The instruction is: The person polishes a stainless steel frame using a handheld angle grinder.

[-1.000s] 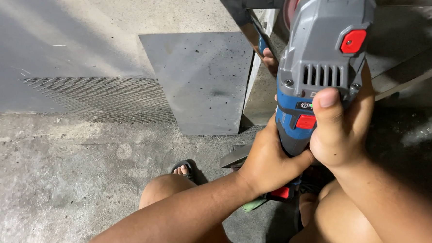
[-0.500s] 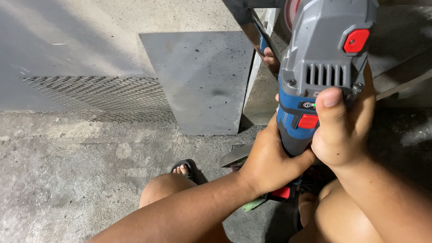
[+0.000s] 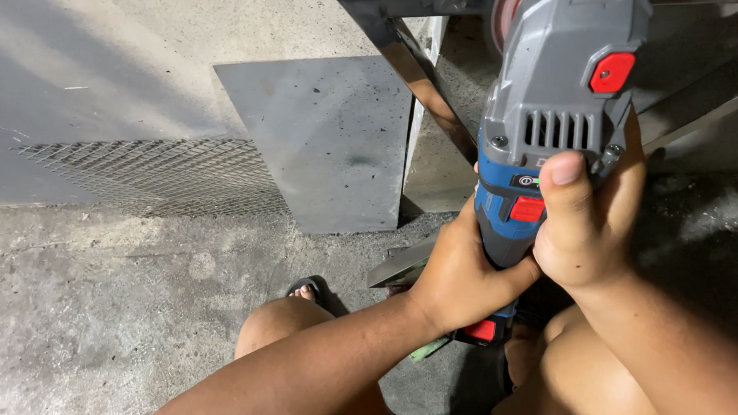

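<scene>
A cordless angle grinder with a grey head, blue body and red buttons points away from me at the upper right. My right hand wraps its body, thumb up beside the red switch. My left hand grips the lower handle from the left, just above the red battery clip. The pinkish grinding disc sits at the top, close to a shiny metal bar of a frame.
A flat grey steel plate leans on the wall, with expanded metal mesh to its left. My bare knees and a sandalled foot rest on the rough concrete floor. More metal bars run at the right.
The grinder and both hands have shifted very slightly; otherwise the grip and position stay the same.
</scene>
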